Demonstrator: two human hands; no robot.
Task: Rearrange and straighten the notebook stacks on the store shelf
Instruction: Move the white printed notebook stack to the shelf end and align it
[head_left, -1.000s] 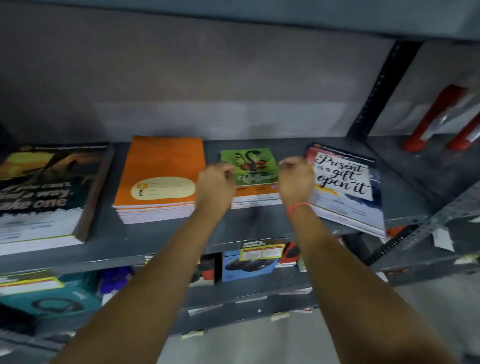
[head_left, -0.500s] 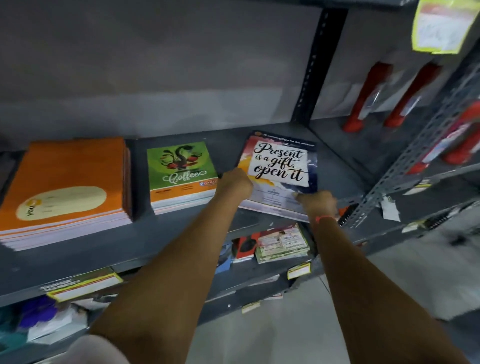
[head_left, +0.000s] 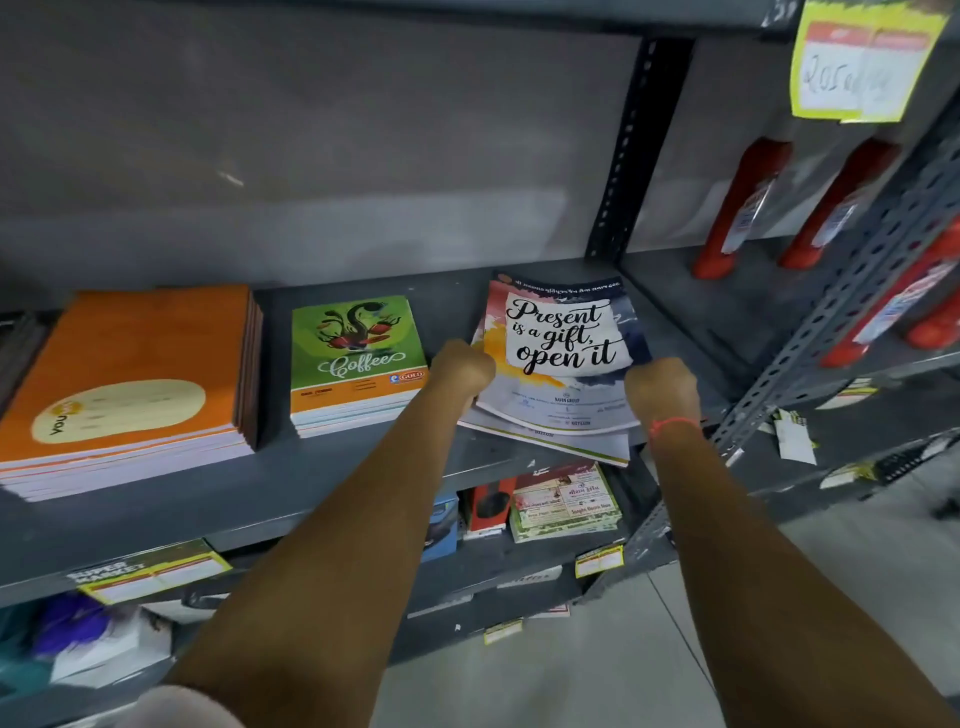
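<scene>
Three notebook stacks lie on the grey shelf (head_left: 363, 467). At the left is a thick orange stack (head_left: 140, 374), in the middle a green "Coffee" stack (head_left: 358, 358), and at the right a fanned, skewed "Present is a gift" stack (head_left: 561, 358) whose lower books jut over the shelf's front edge. My left hand (head_left: 462, 366) grips that stack's left edge. My right hand (head_left: 662, 387), with a red thread at the wrist, grips its front right corner. The top books are lifted and bent slightly between both hands.
A black perforated upright (head_left: 628, 150) stands behind the right stack. Red bottles (head_left: 743, 202) fill the neighbouring bay past a grey slotted post (head_left: 831, 317). A yellow price tag (head_left: 862, 57) hangs above. The lower shelf holds boxes and a paper stack (head_left: 566, 506).
Both hands left the green Coffee stack and moved right onto the Present stack. The view swung right. My right hand shifted from the front edge to the right corner.
</scene>
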